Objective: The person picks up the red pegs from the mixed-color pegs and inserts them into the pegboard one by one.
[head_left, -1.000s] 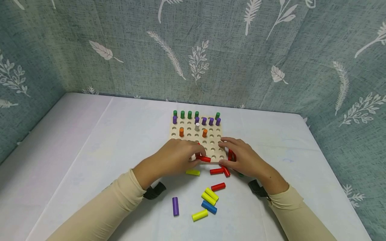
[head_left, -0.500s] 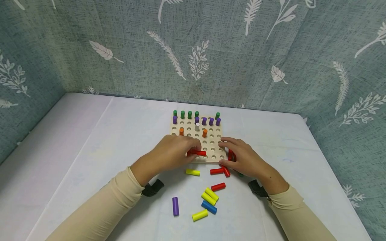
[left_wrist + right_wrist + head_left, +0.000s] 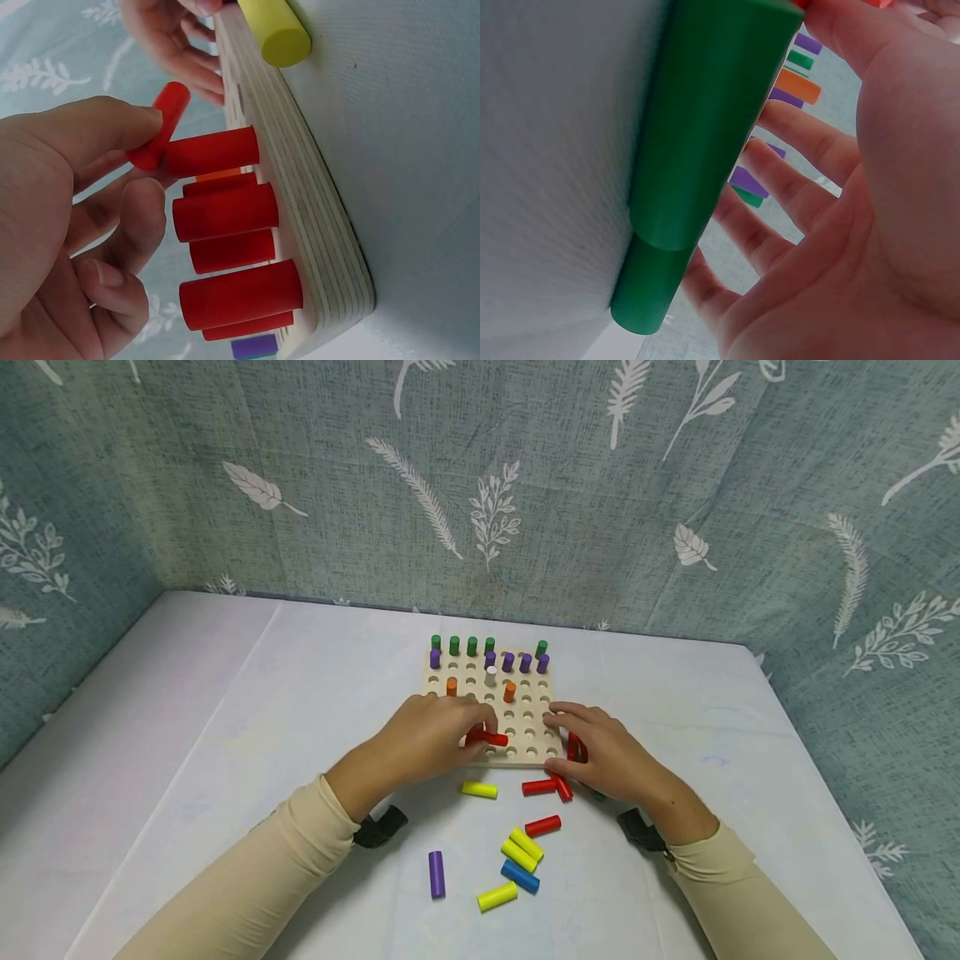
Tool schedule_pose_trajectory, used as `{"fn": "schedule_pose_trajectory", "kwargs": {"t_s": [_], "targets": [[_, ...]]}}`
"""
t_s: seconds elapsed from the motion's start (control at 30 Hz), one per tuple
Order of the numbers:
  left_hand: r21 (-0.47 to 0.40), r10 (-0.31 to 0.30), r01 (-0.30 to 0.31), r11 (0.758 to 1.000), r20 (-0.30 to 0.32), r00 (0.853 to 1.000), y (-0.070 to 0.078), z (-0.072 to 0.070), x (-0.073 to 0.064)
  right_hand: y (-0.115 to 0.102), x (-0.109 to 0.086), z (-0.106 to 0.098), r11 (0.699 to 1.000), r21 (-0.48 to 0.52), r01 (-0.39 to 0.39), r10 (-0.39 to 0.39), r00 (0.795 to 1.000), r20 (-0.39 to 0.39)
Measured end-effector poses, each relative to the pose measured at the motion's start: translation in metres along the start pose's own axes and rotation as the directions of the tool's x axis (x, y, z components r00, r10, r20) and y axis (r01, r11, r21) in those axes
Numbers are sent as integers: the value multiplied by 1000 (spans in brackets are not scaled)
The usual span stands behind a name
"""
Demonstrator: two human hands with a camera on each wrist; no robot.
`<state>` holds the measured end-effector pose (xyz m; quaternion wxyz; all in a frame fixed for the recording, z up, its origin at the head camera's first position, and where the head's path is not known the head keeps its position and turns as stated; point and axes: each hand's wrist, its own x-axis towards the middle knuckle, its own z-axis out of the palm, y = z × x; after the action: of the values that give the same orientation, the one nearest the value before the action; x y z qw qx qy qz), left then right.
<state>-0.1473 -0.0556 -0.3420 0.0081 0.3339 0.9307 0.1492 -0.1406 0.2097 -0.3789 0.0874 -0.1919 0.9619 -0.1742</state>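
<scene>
In the head view my left hand (image 3: 420,735) is over the front left part of a pegboard (image 3: 517,707). It pinches a red peg (image 3: 174,103) between thumb and finger, lying sideways at the top of a standing red peg (image 3: 214,151). Several more red pegs (image 3: 240,296) stand in holes along that side, mostly hidden by the hand in the head view. My right hand (image 3: 600,752) rests at the board's right edge, fingers spread and loosely extended. Green pegs (image 3: 712,127) lie beside the board below its palm.
Green pegs (image 3: 472,646), purple pegs (image 3: 507,662), a white peg (image 3: 491,676) and orange pegs (image 3: 510,692) stand in the board. Loose on the near tabletop lie yellow pegs (image 3: 497,896), a blue peg (image 3: 520,876), a purple peg (image 3: 437,874) and red pegs (image 3: 543,825).
My left hand has moved left and slightly away from me over the board, carrying the red peg. The right hand has stayed in place.
</scene>
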Motion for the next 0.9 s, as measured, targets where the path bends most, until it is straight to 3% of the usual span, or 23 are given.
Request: {"fn": "schedule_pose_trajectory", "kwargs": {"t_s": [0.23, 0.67, 0.9], "targets": [[15, 20, -20, 1000, -19, 1000, -2, 3, 0, 0, 0, -1, 1000, 3, 6, -6, 1000, -4], [37, 1, -2, 999, 15, 1000, 0, 5, 1, 0, 0, 1, 1000, 1, 9, -9, 1000, 2], [48, 26, -25, 999, -12, 1000, -1, 7, 0, 0, 0, 2, 1000, 5, 2, -2, 1000, -2]]}}
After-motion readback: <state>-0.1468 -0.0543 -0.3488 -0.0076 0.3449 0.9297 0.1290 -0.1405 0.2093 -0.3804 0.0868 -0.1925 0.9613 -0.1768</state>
